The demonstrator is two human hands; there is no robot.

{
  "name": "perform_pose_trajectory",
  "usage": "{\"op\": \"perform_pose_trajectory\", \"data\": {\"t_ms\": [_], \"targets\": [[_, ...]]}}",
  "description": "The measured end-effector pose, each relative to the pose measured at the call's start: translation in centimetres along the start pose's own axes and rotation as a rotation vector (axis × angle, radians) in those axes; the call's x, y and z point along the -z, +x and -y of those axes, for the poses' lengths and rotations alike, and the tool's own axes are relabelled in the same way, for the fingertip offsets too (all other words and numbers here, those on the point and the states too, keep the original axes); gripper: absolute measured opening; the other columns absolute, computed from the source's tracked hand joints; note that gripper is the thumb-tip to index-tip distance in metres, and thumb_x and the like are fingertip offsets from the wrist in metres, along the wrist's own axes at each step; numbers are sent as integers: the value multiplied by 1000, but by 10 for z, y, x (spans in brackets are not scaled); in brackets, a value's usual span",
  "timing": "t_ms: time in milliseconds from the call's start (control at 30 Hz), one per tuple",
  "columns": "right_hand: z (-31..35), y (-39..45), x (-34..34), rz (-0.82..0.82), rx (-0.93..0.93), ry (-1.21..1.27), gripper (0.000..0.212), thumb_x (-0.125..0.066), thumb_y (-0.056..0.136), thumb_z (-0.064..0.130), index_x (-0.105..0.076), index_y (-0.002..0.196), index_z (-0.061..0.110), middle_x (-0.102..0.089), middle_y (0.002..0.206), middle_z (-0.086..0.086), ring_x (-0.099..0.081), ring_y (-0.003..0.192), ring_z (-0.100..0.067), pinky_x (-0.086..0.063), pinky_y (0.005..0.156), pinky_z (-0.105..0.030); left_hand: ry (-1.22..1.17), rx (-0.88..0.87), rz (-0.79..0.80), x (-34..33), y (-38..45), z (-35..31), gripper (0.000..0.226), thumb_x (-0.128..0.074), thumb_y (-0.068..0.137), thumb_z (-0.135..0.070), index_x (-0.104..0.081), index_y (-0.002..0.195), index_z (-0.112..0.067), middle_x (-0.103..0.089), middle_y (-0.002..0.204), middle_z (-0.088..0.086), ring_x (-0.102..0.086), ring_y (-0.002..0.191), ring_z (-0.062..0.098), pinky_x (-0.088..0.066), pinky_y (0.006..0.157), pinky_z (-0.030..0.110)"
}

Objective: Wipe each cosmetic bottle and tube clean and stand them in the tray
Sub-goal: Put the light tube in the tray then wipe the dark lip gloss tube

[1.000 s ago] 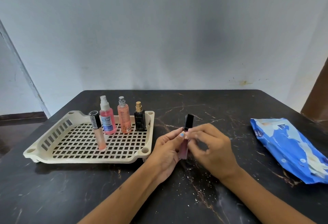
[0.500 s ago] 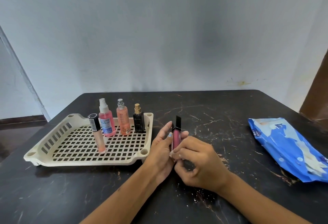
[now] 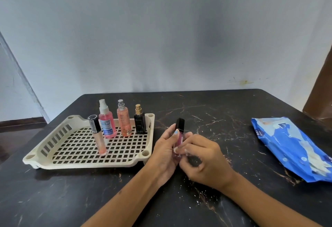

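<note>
Lip-gloss tube [image 3: 179,137] stands near upright, black cap up, pinched between left hand [image 3: 166,152] and right hand [image 3: 204,162].

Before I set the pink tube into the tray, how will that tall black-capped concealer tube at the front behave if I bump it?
The concealer tube stands alone, tall and narrow on the tray's open grid, so it would probably tip easily. It looks like rigid plastic and likely light. Being round, it may roll once down, though the grid holes might catch it.
</note>
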State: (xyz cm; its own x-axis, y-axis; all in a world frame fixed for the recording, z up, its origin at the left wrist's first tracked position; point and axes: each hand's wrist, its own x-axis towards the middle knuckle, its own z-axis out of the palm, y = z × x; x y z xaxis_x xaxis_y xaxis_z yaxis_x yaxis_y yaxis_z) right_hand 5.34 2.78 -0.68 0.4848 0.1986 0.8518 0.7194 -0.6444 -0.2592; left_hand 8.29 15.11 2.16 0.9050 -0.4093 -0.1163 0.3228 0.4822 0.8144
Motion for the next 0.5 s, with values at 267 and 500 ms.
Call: {"op": "perform_pose_trajectory", "data": {"t_ms": [267,500], "targets": [[-8,4,2,-181,-190,-42,15,-68,72,-3,-75,80,8,-68,83,1,-64,77,-7,-53,70,-18,125,-1,72,1,0,3,28,-43,96,-9,-57,120,-14,-73,90,6,-69,77,13,-56,69,26],[-25,7,19,-281,-412,-108,30,-66,83,-11,-74,102,11,-64,93,9,-59,92,11,-44,81,-3,260,-4,178,-3,-4,4,30,-36,98,-8,-61,110,-20,-69,109,20,-67,103,28,-55,87,34]]}}
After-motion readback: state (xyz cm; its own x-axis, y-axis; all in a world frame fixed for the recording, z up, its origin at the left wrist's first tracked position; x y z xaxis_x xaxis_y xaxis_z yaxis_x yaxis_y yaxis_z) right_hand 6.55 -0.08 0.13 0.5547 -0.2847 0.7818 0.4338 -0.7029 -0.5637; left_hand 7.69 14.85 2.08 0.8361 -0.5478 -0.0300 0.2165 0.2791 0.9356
